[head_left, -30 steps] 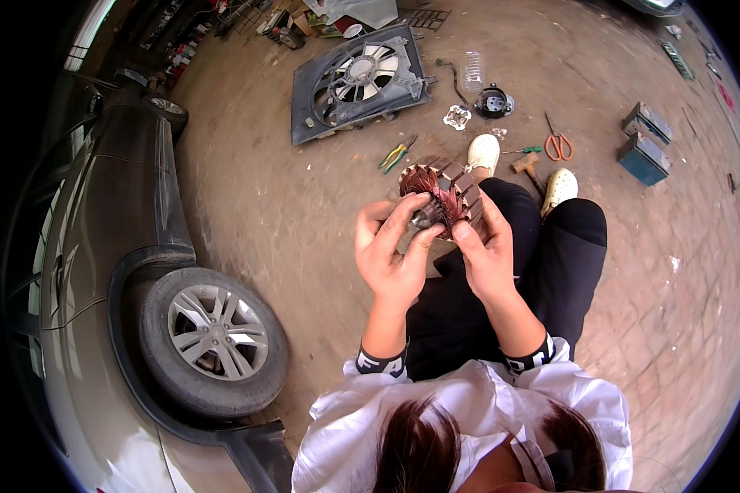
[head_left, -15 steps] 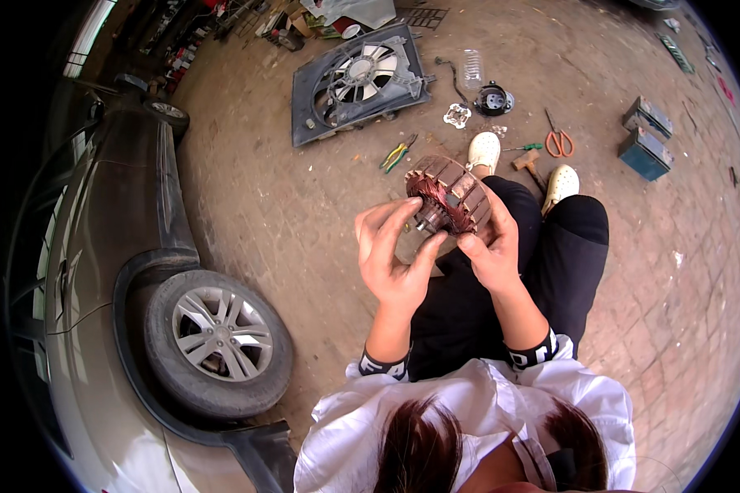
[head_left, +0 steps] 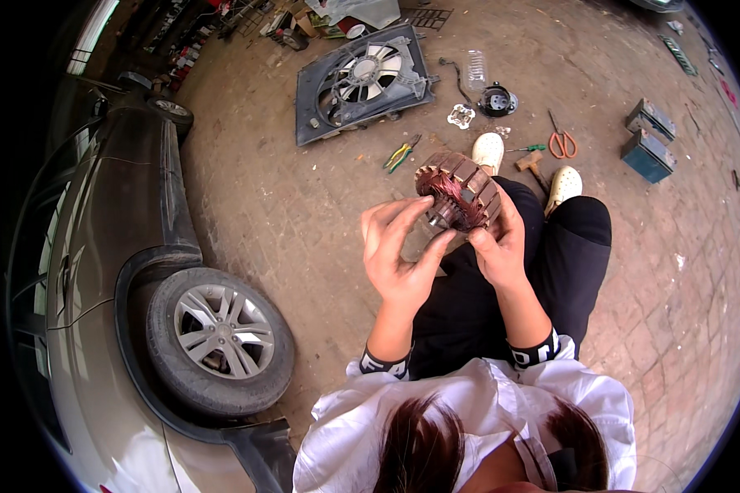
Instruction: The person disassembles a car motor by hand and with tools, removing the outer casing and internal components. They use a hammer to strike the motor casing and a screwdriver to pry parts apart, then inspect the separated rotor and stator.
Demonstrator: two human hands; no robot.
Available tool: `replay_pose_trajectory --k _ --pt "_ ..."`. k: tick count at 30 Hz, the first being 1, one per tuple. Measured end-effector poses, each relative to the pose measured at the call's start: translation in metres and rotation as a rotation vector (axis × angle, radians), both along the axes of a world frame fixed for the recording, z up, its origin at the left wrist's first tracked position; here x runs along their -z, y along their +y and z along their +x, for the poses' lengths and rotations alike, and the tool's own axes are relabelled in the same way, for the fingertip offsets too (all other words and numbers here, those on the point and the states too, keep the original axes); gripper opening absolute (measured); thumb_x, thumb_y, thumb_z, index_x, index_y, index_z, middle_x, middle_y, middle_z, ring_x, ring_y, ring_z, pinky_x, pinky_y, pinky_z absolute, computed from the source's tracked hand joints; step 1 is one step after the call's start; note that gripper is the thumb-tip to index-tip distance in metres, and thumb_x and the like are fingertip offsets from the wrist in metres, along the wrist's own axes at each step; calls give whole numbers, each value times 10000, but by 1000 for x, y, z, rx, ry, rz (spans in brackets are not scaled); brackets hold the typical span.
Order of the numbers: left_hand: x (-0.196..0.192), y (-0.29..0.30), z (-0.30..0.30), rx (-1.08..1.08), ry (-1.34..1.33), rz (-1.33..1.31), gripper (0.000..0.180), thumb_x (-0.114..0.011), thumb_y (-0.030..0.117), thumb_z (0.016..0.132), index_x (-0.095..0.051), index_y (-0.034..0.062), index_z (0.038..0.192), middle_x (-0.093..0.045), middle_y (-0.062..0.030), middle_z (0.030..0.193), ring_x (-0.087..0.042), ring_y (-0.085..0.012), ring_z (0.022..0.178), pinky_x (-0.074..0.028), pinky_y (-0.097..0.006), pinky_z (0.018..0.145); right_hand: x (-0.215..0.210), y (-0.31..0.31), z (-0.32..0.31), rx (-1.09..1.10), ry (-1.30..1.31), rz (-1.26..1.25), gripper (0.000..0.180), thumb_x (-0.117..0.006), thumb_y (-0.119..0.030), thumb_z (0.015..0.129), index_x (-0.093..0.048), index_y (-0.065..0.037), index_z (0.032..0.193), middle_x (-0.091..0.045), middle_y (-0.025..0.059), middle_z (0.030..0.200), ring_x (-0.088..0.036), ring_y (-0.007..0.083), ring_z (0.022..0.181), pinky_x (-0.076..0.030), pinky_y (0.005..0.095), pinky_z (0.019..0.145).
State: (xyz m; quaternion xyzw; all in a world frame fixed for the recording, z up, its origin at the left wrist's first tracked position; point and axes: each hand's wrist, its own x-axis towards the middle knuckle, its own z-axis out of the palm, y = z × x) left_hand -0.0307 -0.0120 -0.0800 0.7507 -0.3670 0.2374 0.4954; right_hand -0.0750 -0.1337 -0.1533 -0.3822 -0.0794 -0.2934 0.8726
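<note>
I hold a round motor armature (head_left: 460, 191) with copper windings and a slotted steel core in front of me, above my lap. My right hand (head_left: 497, 246) grips its lower right side, thumb near the shaft end. The fingers of my left hand (head_left: 399, 251) curl around the shaft end (head_left: 437, 218) from the left. I sit on the brick ground in black trousers, with white shoes (head_left: 489, 150) out in front.
A grey car with its front wheel (head_left: 218, 337) stands close on my left. On the ground ahead lie a black radiator fan shroud (head_left: 360, 78), green pliers (head_left: 401, 154), a hammer (head_left: 533, 167), orange scissors (head_left: 561, 144), a round black part (head_left: 497, 100) and two blue boxes (head_left: 648, 144).
I have tilted and lifted the armature a little, so its wound end faces me more. My left fingers have shifted onto the shaft end.
</note>
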Motion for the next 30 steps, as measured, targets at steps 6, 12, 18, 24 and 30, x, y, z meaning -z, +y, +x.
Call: replay_pose_trajectory --k 6,12,18,24,30 --pt "0 -3 0 -17 16 -28 425 -832 58 630 -681 22 1025 -668 -97 1013 -584 -270 931 -466 -368 827 -4 -1 -1 -53 38 88 766 -768 -245 831 -361 65 1401 -512 132 1324 -512 214 1220 -400 363 1041" --pt "4 -2 0 -42 43 -104 329 -809 28 649 -689 31 955 -673 -80 948 -586 -249 912 -457 -349 813 -5 0 1 -54 71 116 763 -759 -273 838 -362 62 1397 -529 121 1305 -527 198 1199 -411 349 1030" --pt "-2 -3 -2 -98 -7 -6 268 -792 -8 674 -687 10 919 -642 -92 922 -564 -223 902 -459 -325 799 1 0 1 -74 115 122 775 -744 -299 845 -338 41 1410 -502 127 1341 -513 222 1228 -418 373 1034" --pt "2 -6 -1 -158 -85 34 221 -801 17 671 -697 39 866 -621 -79 876 -546 -213 847 -431 -312 741 2 3 3 -80 111 137 742 -709 -314 871 -330 17 1417 -496 126 1353 -519 238 1228 -429 394 1032" --pt "8 -15 -6 -182 8 -10 191 -809 60 688 -656 61 803 -594 -59 825 -524 -220 829 -421 -322 741 -5 3 2 -209 102 280 675 -681 -284 898 -344 -6 1413 -507 125 1339 -523 247 1222 -458 419 1004"
